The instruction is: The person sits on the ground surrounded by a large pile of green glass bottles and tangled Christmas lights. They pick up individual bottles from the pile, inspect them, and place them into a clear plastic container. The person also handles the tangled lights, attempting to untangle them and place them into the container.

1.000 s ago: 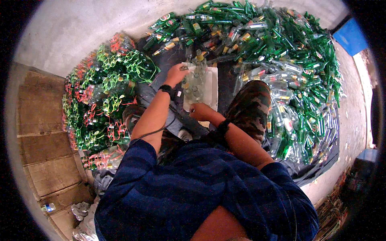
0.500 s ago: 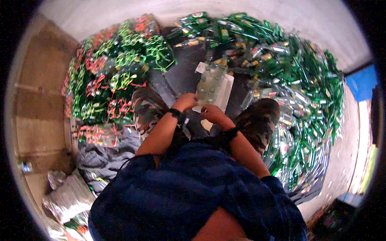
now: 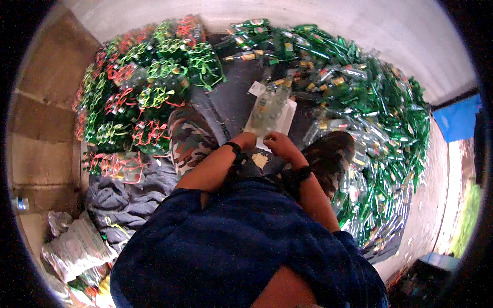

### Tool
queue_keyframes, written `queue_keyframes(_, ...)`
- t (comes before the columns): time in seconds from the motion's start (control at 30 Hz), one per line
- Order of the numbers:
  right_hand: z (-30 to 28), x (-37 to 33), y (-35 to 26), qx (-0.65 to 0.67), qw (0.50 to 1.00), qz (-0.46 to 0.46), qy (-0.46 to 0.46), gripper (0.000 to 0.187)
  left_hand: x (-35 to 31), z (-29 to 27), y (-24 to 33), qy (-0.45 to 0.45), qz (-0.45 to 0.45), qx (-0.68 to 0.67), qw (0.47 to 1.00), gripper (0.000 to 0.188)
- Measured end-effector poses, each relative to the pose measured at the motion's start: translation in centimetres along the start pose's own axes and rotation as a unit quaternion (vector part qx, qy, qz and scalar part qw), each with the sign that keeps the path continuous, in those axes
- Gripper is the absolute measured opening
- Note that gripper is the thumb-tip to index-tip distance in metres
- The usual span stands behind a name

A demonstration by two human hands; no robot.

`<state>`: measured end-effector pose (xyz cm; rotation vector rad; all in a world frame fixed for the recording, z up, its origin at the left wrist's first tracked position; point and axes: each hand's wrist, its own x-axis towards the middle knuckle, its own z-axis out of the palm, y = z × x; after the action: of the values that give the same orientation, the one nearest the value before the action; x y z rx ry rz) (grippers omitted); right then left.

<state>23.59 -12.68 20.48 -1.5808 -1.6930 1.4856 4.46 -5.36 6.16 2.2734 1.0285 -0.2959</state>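
A cluster of clear glass bottles (image 3: pixel 271 110) stands close together on a white board or shallow tray (image 3: pixel 288 117) between my knees. My left hand (image 3: pixel 246 140) is closed at the near left edge of the cluster, its fingertips turned inward. Just across from it, my right hand (image 3: pixel 280 145) has its fingers bent into a pinch at the near right edge. Whatever lies in the fingers is too small to make out. A pale scrap (image 3: pixel 260 160) lies just below the hands.
At left stand many bottle bundles (image 3: pixel 154 97) tied with red and yellow-green strips. A big heap of loose green and clear bottles (image 3: pixel 380 102) spreads along the right. Grey cloth (image 3: pixel 128 200) and a plastic bag (image 3: pixel 77 246) lie at lower left. Walls rise behind and left.
Both hands have drawn a little closer together at the near edge of the clear bottles. The whole view has shifted slightly. The bottles remain on the white board.
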Motion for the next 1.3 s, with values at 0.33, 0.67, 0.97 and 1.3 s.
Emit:
queue_keyframes(0.33, -11.5, -8.1, -5.5, 0.286, 0.918, -0.094, 0.259, 0.020, -1.5, -1.7, 2.1, -0.084, 0.050, 0.017, 0.995, 0.030)
queue_keyframes(0.67, -18.8, -22.8, 7.1, 0.288, 0.786, 0.049, 0.545, 0.013, -0.9, -0.7, 3.1, -0.078, 0.078, 0.064, 0.992, 0.032)
queue_keyframes(0.97, -9.6, -25.1, 32.6, -0.380, 0.813, 0.125, 0.424, 0.016, 1.5, 1.7, 0.4, -0.141, 0.056, 0.103, 0.983, 0.030)
queue_keyframes(1.3, 0.9, -23.9, 52.1, -0.213, 0.847, 0.326, 0.362, 0.020, -0.8, -0.5, 5.0, -0.011, 0.145, -0.106, 0.984, 0.023)
